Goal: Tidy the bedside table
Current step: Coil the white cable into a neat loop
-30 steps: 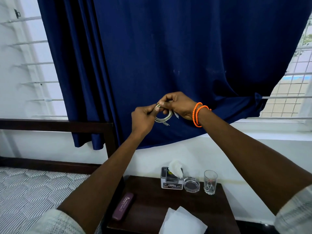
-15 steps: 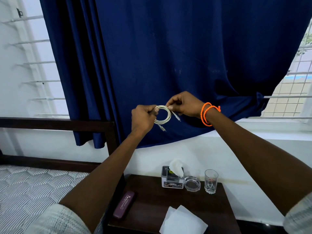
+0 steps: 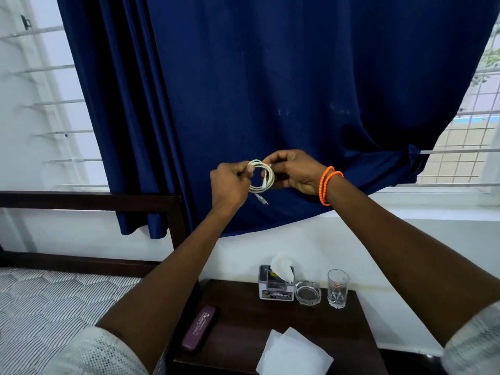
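Note:
I hold a coiled white cable (image 3: 266,185) up in front of the blue curtain, well above the dark wooden bedside table (image 3: 243,320). My left hand (image 3: 230,185) pinches the coil's left side. My right hand (image 3: 295,171), with orange bands at the wrist, pinches its upper right side. One plug end hangs loose below the coil. On the table stand a grey tissue box (image 3: 276,286), a glass ashtray (image 3: 308,292) and a drinking glass (image 3: 337,288) in a row at the back. A maroon spectacle case (image 3: 198,328) lies at the left, white paper tissues (image 3: 293,353) at the front.
A bed with a striped mattress (image 3: 48,307) and a dark wooden headboard (image 3: 89,197) stands left of the table. The blue curtain (image 3: 270,90) hangs over a barred window; a white sill runs along the right.
The coil has turned more face-on and both hands have shifted slightly right. My right hand's fingers have moved along the coil's top. The view has drifted a little.

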